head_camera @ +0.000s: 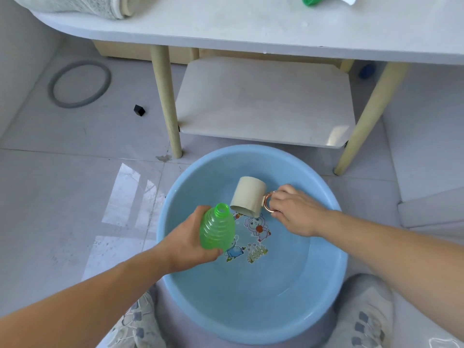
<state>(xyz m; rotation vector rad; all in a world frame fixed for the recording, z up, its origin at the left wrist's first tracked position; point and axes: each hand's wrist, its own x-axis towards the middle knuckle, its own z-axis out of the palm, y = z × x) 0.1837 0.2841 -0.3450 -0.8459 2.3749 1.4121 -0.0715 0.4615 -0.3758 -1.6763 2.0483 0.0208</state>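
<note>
A blue plastic basin (324, 292) with cartoon stickers on its bottom sits on the floor between my knees. My left hand (187, 241) grips an uncapped, ribbed green bottle (218, 228), its mouth pointing up and away, over the basin's left side. My right hand (292, 209) holds the round gold handle of a cream mug (249, 197). The mug is tipped on its side above the basin, its opening turned down toward the bottle's mouth. Bottle mouth and mug rim are close together.
A white table (251, 28) with pale wooden legs (167, 104) and a lower shelf (266, 101) stands just beyond the basin. On top lie a grey towel (75, 6) and a green cap (311, 0). A grey ring (79, 83) and small black cube (139, 110) lie on the tiles.
</note>
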